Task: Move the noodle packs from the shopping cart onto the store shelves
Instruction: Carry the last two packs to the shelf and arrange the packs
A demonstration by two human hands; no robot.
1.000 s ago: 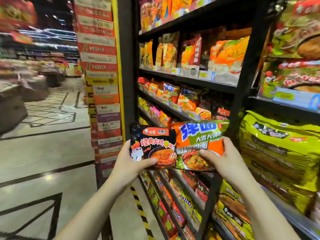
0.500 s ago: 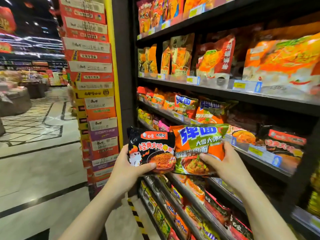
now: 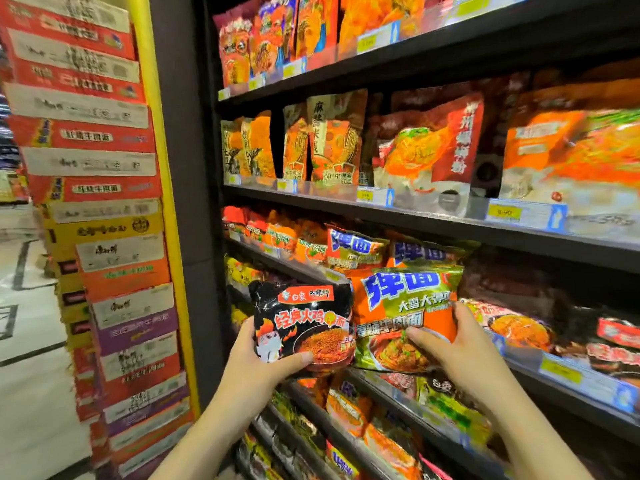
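**Two noodle packs held up at the shelf, not yet placed**

Head view: the left hand (image 3: pixel 258 362) grips a black noodle pack (image 3: pixel 303 327) by its lower left corner, thumb across the front and the other fingers hidden behind it. The right hand (image 3: pixel 453 348) grips an orange and green noodle pack (image 3: pixel 405 317), thumb on the front and fingers curled round its right edge. The two packs touch side by side, in the air just in front of the middle shelf (image 3: pixel 571 375). The shopping cart is out of view.

The step in hand looks like carrying the packs to their places. Matching orange and green packs (image 3: pixel 356 249) stand on that shelf, just above and behind the held one. Black packs (image 3: pixel 616 344) lie further right. Next, each pack probably needs sliding in among its own kind, which means parting the two hands.
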